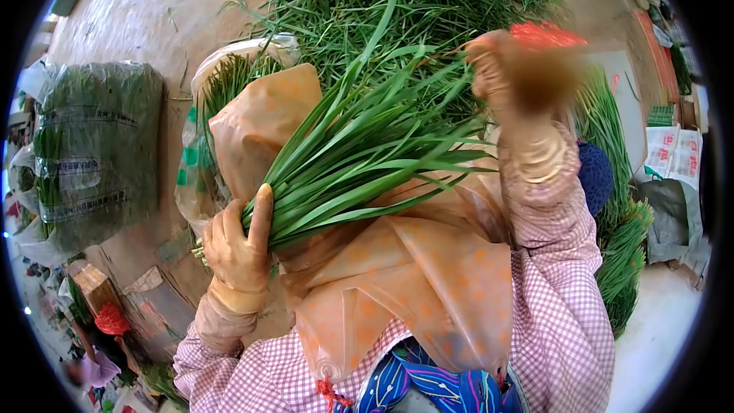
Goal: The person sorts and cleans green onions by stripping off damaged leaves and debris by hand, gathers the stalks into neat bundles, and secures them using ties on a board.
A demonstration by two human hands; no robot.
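In the head view, my gloved left hand is closed around the lower end of a bundle of garlic chives. The long flat leaves fan out to the upper right across my lap. My right hand is raised near the leaf tips, its fingers curled and partly blurred. What it grips, if anything, is hard to make out. Right beside it is a bright red stringy thing, partly hidden by a brown blur. Several yellowish bands circle my right wrist. An orange-brown plastic apron covers my lap.
A large heap of loose green leaves lies on the floor ahead. On the left stands a clear plastic bag packed with greens; a nearer open bag holds more. Bundled chives lie along my right, beside a blue rounded thing.
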